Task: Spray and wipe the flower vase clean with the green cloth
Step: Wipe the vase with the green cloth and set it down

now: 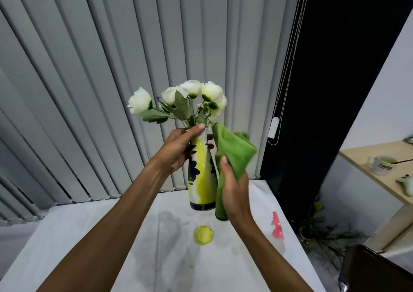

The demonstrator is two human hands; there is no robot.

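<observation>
The flower vase (202, 175), white with yellow and dark blue patterns, is held up above the white-covered table (93, 236). White artificial roses (190, 97) stick out of its top. My left hand (176, 151) grips the vase's neck, thumb near the rim. My right hand (234, 191) holds the green cloth (232, 153) pressed against the vase's right side; the cloth drapes from the rim down past the base. The pink spray bottle top (277, 226) shows on the table to the right.
A small yellow lid-like object (203, 235) lies on the table under the vase. Grey vertical blinds (111, 68) fill the back. On the right stands a wooden shelf (380, 175) with a mug (382, 164), and a dark chair (375, 271) sits at lower right.
</observation>
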